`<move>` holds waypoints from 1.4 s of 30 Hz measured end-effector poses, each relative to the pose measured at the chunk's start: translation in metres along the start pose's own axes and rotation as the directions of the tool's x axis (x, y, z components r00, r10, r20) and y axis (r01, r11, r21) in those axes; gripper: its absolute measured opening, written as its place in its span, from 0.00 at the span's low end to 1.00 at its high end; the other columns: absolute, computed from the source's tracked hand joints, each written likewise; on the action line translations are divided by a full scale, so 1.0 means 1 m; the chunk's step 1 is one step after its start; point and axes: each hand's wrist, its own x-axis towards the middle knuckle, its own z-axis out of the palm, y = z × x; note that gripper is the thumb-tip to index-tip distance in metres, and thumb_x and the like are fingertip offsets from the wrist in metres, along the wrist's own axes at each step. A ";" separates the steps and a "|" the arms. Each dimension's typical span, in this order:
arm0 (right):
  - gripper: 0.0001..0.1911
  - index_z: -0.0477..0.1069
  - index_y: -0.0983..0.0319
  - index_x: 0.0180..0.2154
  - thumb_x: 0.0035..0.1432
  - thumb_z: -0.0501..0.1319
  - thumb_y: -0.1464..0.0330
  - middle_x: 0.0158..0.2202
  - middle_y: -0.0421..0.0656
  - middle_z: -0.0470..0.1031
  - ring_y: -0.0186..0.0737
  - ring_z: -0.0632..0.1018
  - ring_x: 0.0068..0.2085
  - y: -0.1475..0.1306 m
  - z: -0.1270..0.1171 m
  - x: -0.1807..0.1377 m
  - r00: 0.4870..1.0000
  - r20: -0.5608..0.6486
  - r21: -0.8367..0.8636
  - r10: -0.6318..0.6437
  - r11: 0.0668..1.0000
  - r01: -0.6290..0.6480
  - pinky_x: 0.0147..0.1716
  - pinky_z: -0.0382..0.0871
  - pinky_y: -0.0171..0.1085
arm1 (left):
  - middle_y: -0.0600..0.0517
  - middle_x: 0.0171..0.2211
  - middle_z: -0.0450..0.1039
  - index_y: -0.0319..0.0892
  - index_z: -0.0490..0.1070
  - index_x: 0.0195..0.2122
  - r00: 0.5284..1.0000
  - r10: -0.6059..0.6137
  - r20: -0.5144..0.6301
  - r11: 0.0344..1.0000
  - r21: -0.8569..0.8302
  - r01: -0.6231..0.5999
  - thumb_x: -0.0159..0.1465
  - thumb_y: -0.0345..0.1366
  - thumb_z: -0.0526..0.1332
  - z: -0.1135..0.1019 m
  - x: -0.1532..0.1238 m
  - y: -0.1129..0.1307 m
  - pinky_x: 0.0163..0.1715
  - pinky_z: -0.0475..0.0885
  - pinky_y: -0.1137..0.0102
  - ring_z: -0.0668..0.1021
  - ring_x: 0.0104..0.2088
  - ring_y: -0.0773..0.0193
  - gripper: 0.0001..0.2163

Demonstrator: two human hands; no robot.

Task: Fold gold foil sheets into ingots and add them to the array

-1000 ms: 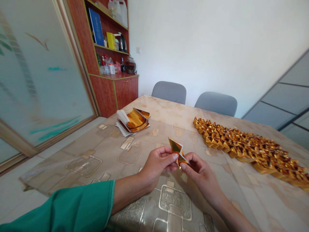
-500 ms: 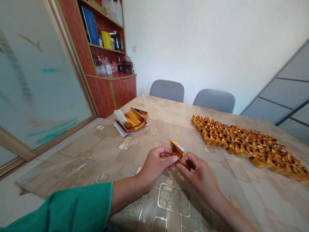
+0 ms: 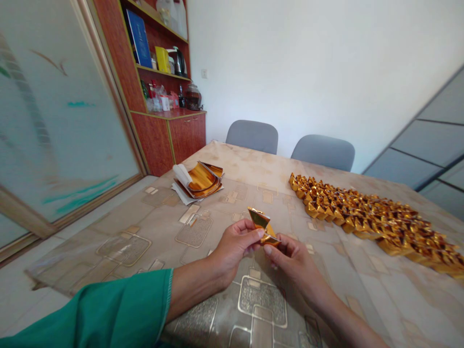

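A small piece of folded gold foil paper (image 3: pixel 261 224) is pinched between both my hands just above the table (image 3: pixel 152 227). My left hand (image 3: pixel 234 246), in a green sleeve, grips its left side with thumb and fingers closed. The fingers of my right hand (image 3: pixel 290 258) close on its lower right part. A stack of flat gold foil sheets (image 3: pixel 199 180) with white backing lies at the far left of the table. Many finished gold folded pieces (image 3: pixel 366 215) lie in rows on the right.
The table carries a patterned beige plastic cloth. Two grey chairs (image 3: pixel 252 135) stand at its far side. A red wooden cabinet (image 3: pixel 170 130) with bottles, a kettle and books stands at the back left, beside a frosted sliding door (image 3: pixel 54 121).
The gold paper has been turned and lowered slightly between my fingers, now lying flatter. Both hands stay in the same spot above the table.
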 end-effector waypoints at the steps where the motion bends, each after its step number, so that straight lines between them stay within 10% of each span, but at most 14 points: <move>1: 0.17 0.70 0.62 0.28 0.51 0.69 0.55 0.22 0.34 0.64 0.30 0.59 0.22 0.000 0.001 0.000 1.000 -0.020 0.009 0.001 1.000 -0.001 0.22 0.50 0.32 | 0.52 0.30 0.77 0.37 0.74 0.32 1.000 0.001 0.007 1.000 0.002 -0.001 0.49 0.35 0.74 0.000 -0.001 0.000 0.32 0.68 0.74 0.76 0.30 0.69 0.13; 20: 0.18 0.74 0.61 0.27 0.49 0.71 0.54 0.20 0.34 0.62 0.30 0.57 0.22 0.003 0.002 0.001 1.000 0.006 0.092 0.019 0.996 -0.020 0.22 0.50 0.33 | 0.51 0.32 0.76 0.37 0.75 0.36 0.995 -0.058 0.083 0.997 -0.055 0.062 0.48 0.36 0.75 0.002 -0.002 -0.004 0.35 0.68 0.72 0.75 0.31 0.67 0.16; 32: 0.21 0.72 0.62 0.24 0.48 0.71 0.52 0.19 0.35 0.63 0.30 0.58 0.22 0.000 0.002 0.002 0.998 -0.008 0.150 0.064 0.987 -0.062 0.21 0.49 0.33 | 0.57 0.24 0.71 0.42 0.66 0.35 0.992 0.108 0.070 0.975 0.186 -0.119 0.53 0.41 0.71 0.002 0.001 -0.005 0.25 0.64 0.75 0.70 0.23 0.70 0.16; 35: 0.21 0.70 0.62 0.24 0.46 0.72 0.53 0.18 0.34 0.63 0.29 0.58 0.21 0.001 -0.003 0.004 0.993 -0.020 0.226 0.117 0.968 -0.109 0.21 0.51 0.32 | 0.55 0.25 0.71 0.42 0.67 0.32 0.947 0.259 0.188 0.871 0.379 -0.314 0.62 0.45 0.64 0.001 0.000 0.000 0.27 0.66 0.72 0.72 0.26 0.66 0.12; 42: 0.19 0.69 0.62 0.25 0.44 0.74 0.57 0.18 0.33 0.63 0.28 0.57 0.19 -0.003 -0.010 0.003 0.985 0.008 0.389 0.174 0.906 -0.164 0.21 0.54 0.32 | 0.47 0.38 0.74 0.47 0.80 0.37 0.684 0.556 0.472 0.318 0.640 -0.700 0.64 0.34 0.63 -0.006 0.001 0.013 0.43 0.68 0.66 0.75 0.41 0.58 0.06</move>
